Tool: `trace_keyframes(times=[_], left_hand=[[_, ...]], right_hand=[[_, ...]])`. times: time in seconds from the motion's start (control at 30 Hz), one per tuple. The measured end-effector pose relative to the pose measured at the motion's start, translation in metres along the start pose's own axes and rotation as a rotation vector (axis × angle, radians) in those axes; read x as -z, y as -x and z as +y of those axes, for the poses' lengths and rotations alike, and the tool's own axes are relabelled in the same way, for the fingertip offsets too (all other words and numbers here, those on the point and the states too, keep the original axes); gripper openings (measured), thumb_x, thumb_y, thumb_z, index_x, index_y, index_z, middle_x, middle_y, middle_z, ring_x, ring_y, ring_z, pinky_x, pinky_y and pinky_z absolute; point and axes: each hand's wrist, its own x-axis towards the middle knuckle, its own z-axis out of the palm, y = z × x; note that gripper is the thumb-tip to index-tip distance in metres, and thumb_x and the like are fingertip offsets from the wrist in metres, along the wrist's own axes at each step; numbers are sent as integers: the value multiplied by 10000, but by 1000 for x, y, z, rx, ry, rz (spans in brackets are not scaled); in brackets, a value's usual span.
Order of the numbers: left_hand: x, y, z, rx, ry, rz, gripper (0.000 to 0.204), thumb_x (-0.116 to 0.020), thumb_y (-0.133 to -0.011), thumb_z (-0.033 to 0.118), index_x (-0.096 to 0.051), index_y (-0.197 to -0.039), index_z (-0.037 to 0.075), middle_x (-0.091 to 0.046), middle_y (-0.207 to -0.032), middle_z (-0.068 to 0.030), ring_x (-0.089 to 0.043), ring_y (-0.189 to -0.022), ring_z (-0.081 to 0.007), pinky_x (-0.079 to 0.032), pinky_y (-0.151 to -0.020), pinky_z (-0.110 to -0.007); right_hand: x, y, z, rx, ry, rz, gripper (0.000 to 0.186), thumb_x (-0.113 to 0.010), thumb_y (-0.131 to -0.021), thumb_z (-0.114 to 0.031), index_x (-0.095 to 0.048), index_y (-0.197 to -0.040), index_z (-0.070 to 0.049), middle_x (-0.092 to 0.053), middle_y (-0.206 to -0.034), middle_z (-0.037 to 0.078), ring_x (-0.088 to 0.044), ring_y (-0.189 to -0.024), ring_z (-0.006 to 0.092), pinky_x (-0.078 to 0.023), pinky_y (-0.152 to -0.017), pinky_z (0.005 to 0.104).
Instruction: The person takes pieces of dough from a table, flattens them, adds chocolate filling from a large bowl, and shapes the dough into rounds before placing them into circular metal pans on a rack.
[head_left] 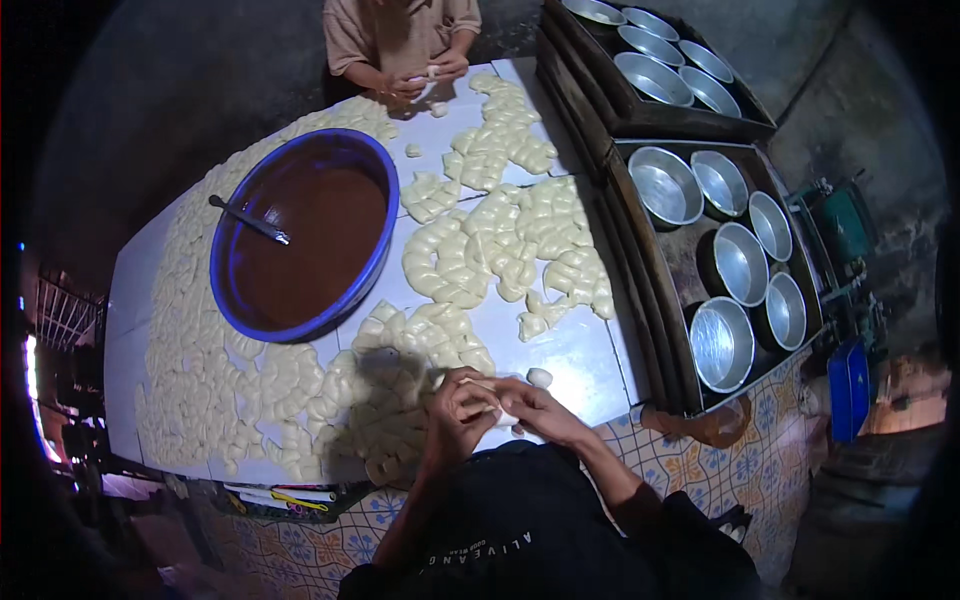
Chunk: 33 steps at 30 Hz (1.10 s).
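At the near edge of the white tiled table (590, 372), my left hand (460, 412) and my right hand (543, 412) meet with bent fingers around a small piece of pale dough (507, 412). The fingers cover part of it. Just beyond my right hand lies a small loose dough ball (539, 378). Many shaped dough pieces (440, 335) lie packed together beyond my left hand and across the table's left side. A blue basin (392, 225) of brown filling (310, 240) stands among them, with a dark-handled utensil (250, 219) resting in it.
Across the table a person (403, 45) handles a small dough piece with both hands. More dough pieces (500, 235) lie in the middle. At the right, stacked dark trays (660, 290) hold several round metal pans (722, 343). A blue container (848, 390) stands farther right, above the patterned floor (690, 465).
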Motion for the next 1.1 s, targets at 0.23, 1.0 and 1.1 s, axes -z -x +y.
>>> trace_keyframes(times=[0.23,1.0,1.1], left_hand=[[1,-14,-2,-1,127,150,160,-559,-859,94,-592,-960,-25,-624,-931,-120,-627,-953,-241,-483,-898,-358],[18,-7,-7,-136,-149,149,411,-511,-940,88,-459,-1310,-84,-564,-1175,-134,-570,-1031,-178,-487,-859,-278],[8,-10,1,-267,-158,141,362,-578,-894,5,-535,-1244,-74,-543,-1235,-138,-512,-1140,-162,-466,-878,-260]], right_hand=[[52,-8,29,147,200,509,402,-620,-881,-166,-561,-1225,33,-653,-1063,149,-624,-878,153,-501,-749,259],[-27,-32,-42,369,576,232,262,-719,-781,-87,-674,-1030,-21,-570,-1030,103,-589,-819,165,-488,-727,292],[-37,-28,-45,472,483,212,239,-657,-834,-26,-666,-1073,-18,-578,-1117,125,-599,-980,192,-490,-777,288]])
